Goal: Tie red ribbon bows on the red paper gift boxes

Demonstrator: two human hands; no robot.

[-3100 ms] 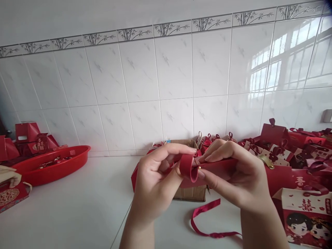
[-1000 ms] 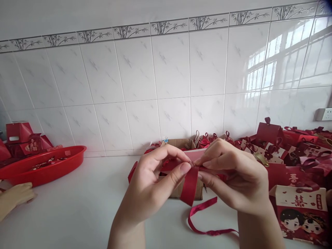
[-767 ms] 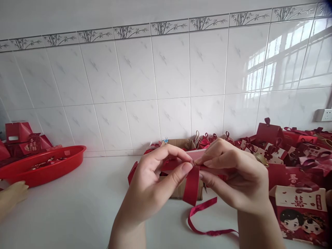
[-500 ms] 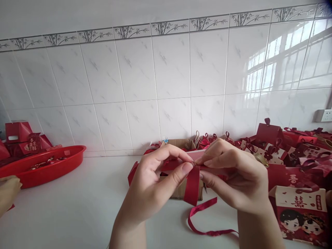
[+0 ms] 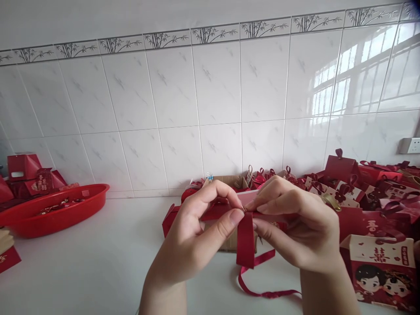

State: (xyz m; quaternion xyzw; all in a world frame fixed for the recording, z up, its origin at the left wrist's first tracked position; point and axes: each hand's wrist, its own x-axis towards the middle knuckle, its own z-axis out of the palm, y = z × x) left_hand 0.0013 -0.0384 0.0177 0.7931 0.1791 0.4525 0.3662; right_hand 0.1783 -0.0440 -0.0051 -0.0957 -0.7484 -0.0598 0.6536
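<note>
Fingers (image 5: pixel 235 217) of the left hand (image 5: pixel 197 236) are pinched together, thumb against forefinger, on the upper end of a wide red ribbon (image 5: pixel 245 245), which hangs down between the two hands in front of an open cardboard box (image 5: pixel 231 243). Just beside that pinch, the right hand (image 5: pixel 302 227) is clamped on a red card piece (image 5: pixel 215 213), partly hidden behind both hands; the detail at the join is too small to tell. Below, a narrow ribbon (image 5: pixel 259 293) lies curved on the white bench (image 5: pixel 108 262). To the right, a gift box with a cartoon couple (image 5: pixel 382 271) stands before many more red boxes. At far left, part of a co-worker's hand (image 5: pixel 5 240) touches a red packet (image 5: pixel 10 260), near a red basin (image 5: pixel 72 215).
</note>
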